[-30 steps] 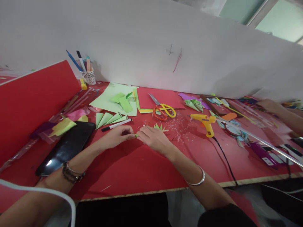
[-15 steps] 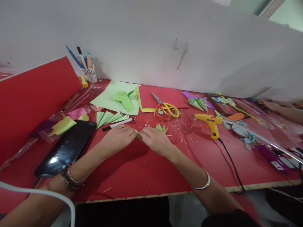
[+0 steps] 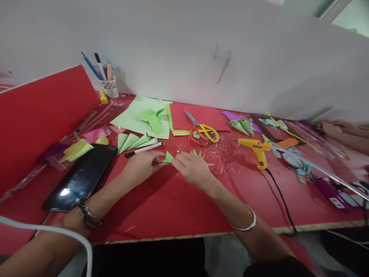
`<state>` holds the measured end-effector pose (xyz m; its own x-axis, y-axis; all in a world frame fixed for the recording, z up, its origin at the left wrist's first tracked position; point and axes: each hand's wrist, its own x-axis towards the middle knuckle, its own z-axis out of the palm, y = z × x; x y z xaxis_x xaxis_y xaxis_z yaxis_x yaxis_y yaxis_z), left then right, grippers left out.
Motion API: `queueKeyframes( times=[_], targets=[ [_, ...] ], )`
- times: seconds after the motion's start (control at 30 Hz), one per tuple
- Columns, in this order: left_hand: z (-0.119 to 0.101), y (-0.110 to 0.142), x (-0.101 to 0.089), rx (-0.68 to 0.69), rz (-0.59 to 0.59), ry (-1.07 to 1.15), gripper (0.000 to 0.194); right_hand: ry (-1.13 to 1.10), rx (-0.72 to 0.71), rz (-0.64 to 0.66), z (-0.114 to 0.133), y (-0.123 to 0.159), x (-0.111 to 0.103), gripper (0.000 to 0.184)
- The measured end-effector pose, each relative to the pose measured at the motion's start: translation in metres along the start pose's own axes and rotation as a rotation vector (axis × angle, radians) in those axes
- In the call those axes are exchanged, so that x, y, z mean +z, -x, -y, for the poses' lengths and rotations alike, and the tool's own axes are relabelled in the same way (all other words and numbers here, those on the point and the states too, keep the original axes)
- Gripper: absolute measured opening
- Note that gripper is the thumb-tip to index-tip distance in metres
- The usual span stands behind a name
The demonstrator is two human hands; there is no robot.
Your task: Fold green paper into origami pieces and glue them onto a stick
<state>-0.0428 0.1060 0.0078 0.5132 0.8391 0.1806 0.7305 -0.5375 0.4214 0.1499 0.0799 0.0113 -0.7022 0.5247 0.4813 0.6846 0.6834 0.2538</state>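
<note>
Between my two hands is a small piece of light green paper [image 3: 168,157], flared at its left part. My left hand [image 3: 142,167] pinches it from the left, the thumb and fingertips close together. From the other side my right hand [image 3: 192,171] grips the same paper, its fingers curled over and hiding part of it. Spiky green paper [image 3: 198,154] shows just behind the right hand, and a thin pale stick [image 3: 211,164] pokes out beside it. A black-and-white marker [image 3: 144,149] lies behind my left hand, near folded pale green paper cones [image 3: 131,143].
Scissors [image 3: 203,130] rest on red paper [image 3: 184,115]. Paper scraps surround a yellow glue gun [image 3: 256,150], its cord running over the table edge. A black phone [image 3: 83,181] lies left, below a pen cup [image 3: 110,87]. Another person's hands [image 3: 334,129] are at far right.
My left hand has shifted slightly away from the right, and its fingers have changed their pinch. More of the green paper now shows between the hands.
</note>
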Motion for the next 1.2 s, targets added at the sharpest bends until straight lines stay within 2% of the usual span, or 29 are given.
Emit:
queueKeyframes(
  times=[0.17, 0.23, 0.3, 0.77, 1.07, 1.2],
  targets=[
    [0.001, -0.004, -0.004, -0.170, 0.315, 0.589, 0.044, 0.026, -0.084, -0.065, 0.000, -0.001, -0.005, 0.023],
    [-0.001, -0.005, -0.005, -0.220, 0.383, 0.779, 0.046, 0.030, -0.112, -0.086, 0.001, -0.001, -0.006, 0.020],
    [-0.002, -0.006, -0.005, -0.245, 0.396, 0.868, 0.043, 0.026, -0.129, -0.094, 0.002, -0.002, -0.006, 0.018],
    [-0.001, -0.002, 0.000, -0.165, 0.257, 0.772, 0.038, 0.027, -0.081, -0.079, 0.001, 0.001, -0.001, 0.023],
    [-0.010, -0.001, -0.004, -0.022, 0.150, 0.641, 0.039, -0.345, 0.184, 0.026, -0.001, 0.004, 0.005, 0.024],
    [-0.012, -0.002, -0.004, -0.011, 0.159, 0.652, 0.038, -0.352, 0.180, 0.057, -0.003, 0.006, 0.007, 0.028]
  ],
)
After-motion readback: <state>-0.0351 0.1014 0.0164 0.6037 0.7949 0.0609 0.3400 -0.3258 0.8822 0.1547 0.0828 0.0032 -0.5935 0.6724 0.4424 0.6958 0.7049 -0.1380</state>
